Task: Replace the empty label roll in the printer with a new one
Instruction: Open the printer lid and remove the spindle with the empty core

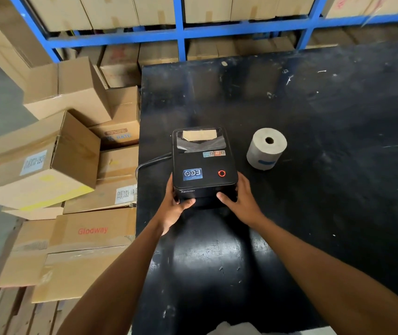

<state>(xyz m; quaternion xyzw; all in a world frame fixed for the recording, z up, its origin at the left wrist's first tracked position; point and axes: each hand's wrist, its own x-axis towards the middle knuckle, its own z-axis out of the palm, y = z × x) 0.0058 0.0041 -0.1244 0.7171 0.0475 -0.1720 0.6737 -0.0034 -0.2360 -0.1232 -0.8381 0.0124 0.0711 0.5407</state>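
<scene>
From the head camera I see the black printer (204, 165) sitting closed near the left edge of the black table (326, 117), its lid down and a red ring lit on top. My left hand (174, 207) clasps its near left corner, thumb across the front face; the fingers wrap round the left side, where I cannot see them. My right hand (241, 201) grips the near right corner in the same way, thumb on the front, the other fingers hidden behind the printer's right side. Through the clear window at the far end of the lid I make out a brown cardboard shape, but glare keeps me from telling what it is. The new label roll (266, 148) stands on end on the table, just right of the printer and apart from it. A cable (150, 161) leaves the printer's left side and drops off the table edge. Cardboard boxes (55, 151) are piled to the left, their labels too blurred to read.
</scene>
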